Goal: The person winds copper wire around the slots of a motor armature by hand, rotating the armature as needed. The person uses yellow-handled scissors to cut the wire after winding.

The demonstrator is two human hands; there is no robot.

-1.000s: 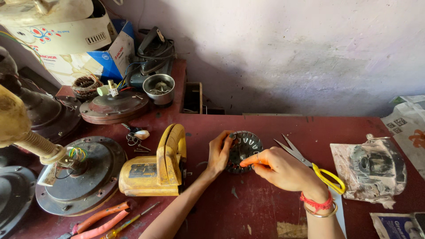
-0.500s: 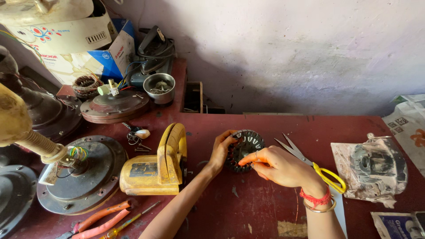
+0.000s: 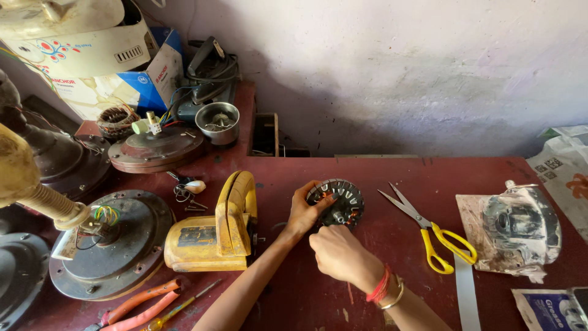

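Note:
A round slotted motor stator (image 3: 340, 198) with copper windings stands tilted on the dark red table (image 3: 380, 178). My left hand (image 3: 304, 209) grips its left rim, thumb on the top edge. My right hand (image 3: 338, 252), with red and gold bangles at the wrist, is closed just below the stator's front; whatever its fingers pinch is hidden. Yellow-handled scissors (image 3: 429, 230) lie open just right of the stator.
A yellow power tool (image 3: 217, 230) lies left of my left arm. Ceiling fan motor housings (image 3: 113, 245) crowd the left side, with orange pliers (image 3: 138, 303) near the front edge. A silver motor part on paper (image 3: 520, 224) sits at right. Boxes and a metal bowl (image 3: 219, 121) stand at the back.
My right hand has moved down and left, from the stator's right side to just below its front. An orange tip seen in its fingers earlier is no longer visible. The stator is tilted up more.

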